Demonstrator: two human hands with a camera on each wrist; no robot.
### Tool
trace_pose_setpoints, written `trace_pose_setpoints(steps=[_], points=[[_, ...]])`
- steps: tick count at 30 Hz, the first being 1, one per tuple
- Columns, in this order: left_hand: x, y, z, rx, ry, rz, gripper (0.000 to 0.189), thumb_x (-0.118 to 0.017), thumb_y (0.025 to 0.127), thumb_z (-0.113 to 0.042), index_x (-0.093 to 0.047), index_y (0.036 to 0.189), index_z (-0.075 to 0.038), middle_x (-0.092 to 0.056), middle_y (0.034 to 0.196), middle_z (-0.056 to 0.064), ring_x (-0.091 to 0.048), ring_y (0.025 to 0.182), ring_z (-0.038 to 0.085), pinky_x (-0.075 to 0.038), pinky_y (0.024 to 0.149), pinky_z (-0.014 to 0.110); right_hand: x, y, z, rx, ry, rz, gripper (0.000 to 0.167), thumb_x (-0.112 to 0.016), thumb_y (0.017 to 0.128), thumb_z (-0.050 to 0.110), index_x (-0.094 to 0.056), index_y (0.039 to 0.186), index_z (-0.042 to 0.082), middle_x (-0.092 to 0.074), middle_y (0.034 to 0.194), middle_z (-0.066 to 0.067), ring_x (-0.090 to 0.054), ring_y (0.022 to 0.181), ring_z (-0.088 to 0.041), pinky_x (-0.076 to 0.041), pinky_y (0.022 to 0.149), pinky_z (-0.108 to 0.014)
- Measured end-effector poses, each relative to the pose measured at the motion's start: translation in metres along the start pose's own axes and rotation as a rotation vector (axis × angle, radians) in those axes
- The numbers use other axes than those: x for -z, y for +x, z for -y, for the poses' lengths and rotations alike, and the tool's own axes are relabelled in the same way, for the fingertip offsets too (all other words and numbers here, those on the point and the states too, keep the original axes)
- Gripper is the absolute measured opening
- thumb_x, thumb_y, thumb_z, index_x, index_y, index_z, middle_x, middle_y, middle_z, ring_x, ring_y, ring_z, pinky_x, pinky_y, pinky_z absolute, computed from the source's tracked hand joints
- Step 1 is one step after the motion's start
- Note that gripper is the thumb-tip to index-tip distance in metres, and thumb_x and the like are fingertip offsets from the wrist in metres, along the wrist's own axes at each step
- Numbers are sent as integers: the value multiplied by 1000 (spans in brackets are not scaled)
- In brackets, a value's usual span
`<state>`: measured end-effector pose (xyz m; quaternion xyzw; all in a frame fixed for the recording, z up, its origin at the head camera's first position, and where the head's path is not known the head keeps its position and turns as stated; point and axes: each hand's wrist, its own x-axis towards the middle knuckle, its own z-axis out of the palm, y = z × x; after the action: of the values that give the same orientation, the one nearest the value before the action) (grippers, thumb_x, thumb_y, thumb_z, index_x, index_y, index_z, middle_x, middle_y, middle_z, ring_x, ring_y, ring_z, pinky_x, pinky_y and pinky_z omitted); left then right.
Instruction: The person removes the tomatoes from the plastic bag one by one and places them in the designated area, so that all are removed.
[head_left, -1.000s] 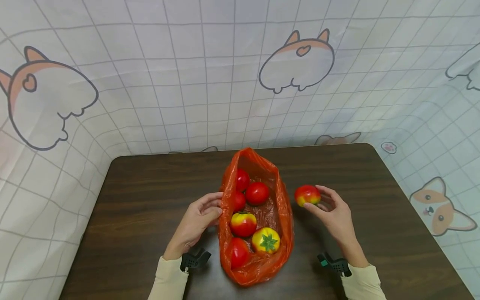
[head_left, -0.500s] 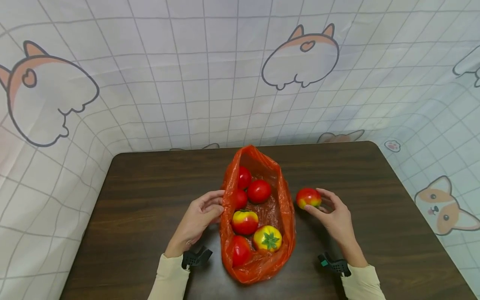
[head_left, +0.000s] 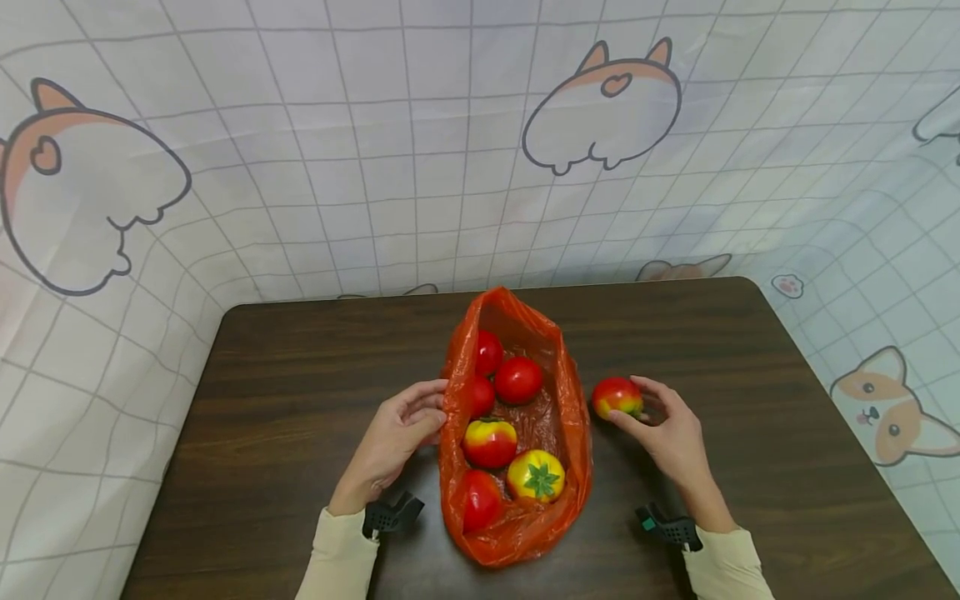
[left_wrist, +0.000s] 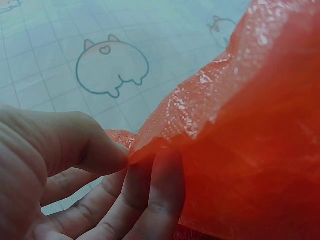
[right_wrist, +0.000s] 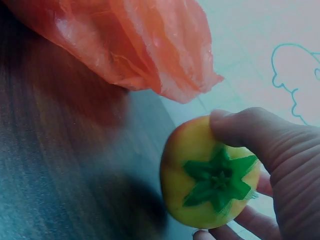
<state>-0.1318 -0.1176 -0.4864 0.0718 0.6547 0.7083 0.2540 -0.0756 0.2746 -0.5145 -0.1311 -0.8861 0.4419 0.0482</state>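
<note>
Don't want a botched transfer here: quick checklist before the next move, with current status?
1. Right hand grips the held fruit: ok, thumb and fingers on it.
2. Left hand pinches the bag by its rim: ok.
3. Bag's mouth open: ok, other fruits visible inside.
4. Held fruit over the mouth: not ok, it is outside, right of the bag.
5. Bag's underside intact: cannot tell, hidden.

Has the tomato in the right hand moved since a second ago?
Yes, slightly: in the head view, the tomato in the right hand shifted down-frame, away from the far edge of the table. Whether nearer or lower, I cannot tell.
</note>
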Motion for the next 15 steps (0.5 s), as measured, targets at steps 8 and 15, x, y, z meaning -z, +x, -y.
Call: trace_pose_setpoints(steps=[8,15], points=[[1,0,1,-1,-7,3,48,-64,101,-13,-51,148,-11,-60,135,21,-71,107,15,-63,91,32,1,1,1,40,-74,26,65,-81,88,42,-59,144,18,-58,142,-15,-60,121,-30,-46,86,-5],[0,0,1,-2,-11,1,47,-64,101,-13,-51,147,-11,-61,133,19,-71,106,15,-63,90,32,-2,5,2,71,-70,42,68,-82,89,39,-57,147,18,-58,140,-14,-60,123,-30,-48,88,-7]])
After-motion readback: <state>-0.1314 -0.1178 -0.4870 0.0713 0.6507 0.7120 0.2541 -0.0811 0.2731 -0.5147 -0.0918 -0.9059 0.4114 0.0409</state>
